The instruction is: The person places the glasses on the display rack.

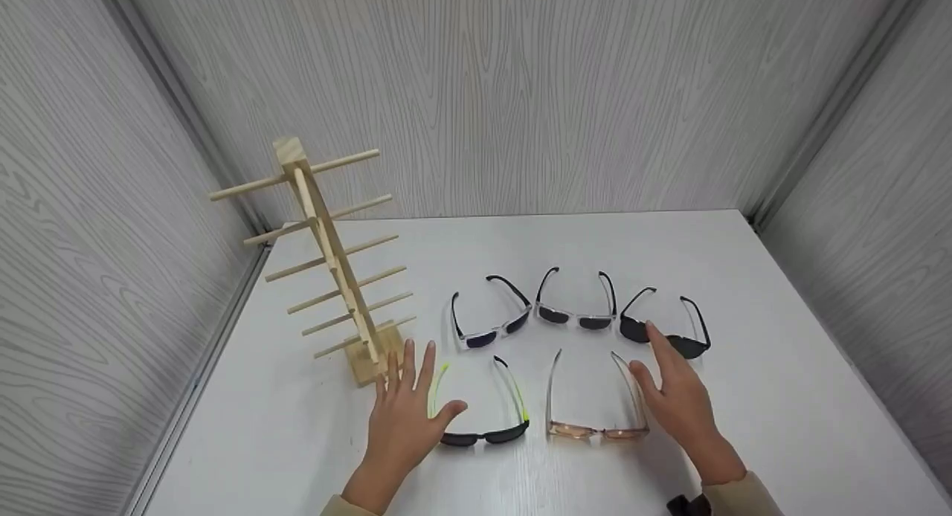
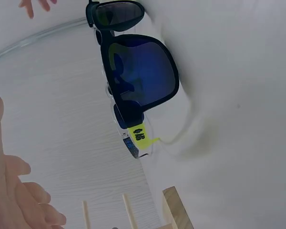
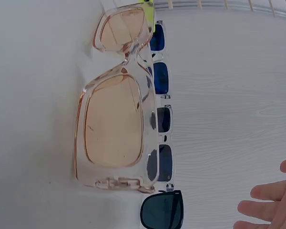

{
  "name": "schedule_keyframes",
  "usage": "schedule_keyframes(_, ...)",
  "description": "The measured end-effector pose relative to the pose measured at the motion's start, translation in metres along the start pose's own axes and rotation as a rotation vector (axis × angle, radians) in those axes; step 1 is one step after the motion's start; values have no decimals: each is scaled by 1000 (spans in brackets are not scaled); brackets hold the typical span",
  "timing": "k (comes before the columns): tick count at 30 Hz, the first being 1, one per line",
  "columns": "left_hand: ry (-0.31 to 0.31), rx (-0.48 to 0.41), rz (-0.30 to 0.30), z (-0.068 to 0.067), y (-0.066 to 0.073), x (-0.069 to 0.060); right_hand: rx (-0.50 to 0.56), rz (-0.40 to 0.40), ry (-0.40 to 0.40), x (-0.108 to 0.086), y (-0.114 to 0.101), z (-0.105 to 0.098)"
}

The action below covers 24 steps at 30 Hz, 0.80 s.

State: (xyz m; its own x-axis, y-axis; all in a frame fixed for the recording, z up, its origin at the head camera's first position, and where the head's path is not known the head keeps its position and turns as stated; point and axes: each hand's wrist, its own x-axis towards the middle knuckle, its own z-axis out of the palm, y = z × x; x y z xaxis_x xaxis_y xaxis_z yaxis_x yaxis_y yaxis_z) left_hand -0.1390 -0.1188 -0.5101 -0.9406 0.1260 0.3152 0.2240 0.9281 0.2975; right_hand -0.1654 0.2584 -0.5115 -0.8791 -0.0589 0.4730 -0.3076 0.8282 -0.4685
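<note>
Sunglasses with black fronts and yellow-green temples point(image 1: 502, 433) stand open on a white surface point(image 1: 773, 397), dark lenses facing 6 o'clock, temples stretching toward 12; a bluish sheen crosses one lens. At their 3 o'clock, just beside, clear-framed glasses with peach-tinted lenses point(image 1: 571, 430) sit open and upright, their temples also toward 12. At that pair's 1 o'clock, black sunglasses point(image 1: 688, 346) rest with temples unfolded toward 12, the bridge hidden from the head view. At the yellow-green pair's 10 o'clock, a pale wooden stand point(image 1: 340, 267) rises upright from a block base, round pegs jutting from both sides.
</note>
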Motion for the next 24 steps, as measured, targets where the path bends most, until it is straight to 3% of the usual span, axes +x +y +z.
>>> schedule_keyframes(5, 19, -73, -6, -4, -2, -8, 101, 73, -25, -4, -11, 6)
schedule_keyframes(14, 119, -117, -13, 2, -13, -22, 293, 88, -62, -15, -28, 25)
schedule_keyframes(18, 76, -187, -115, 1, -18, -27, 350, 88, -82, -19, -36, 35)
schedule_keyframes(24, -91, -345, -323, 3, -23, -32, 419, 57, -149, -26, -49, 44)
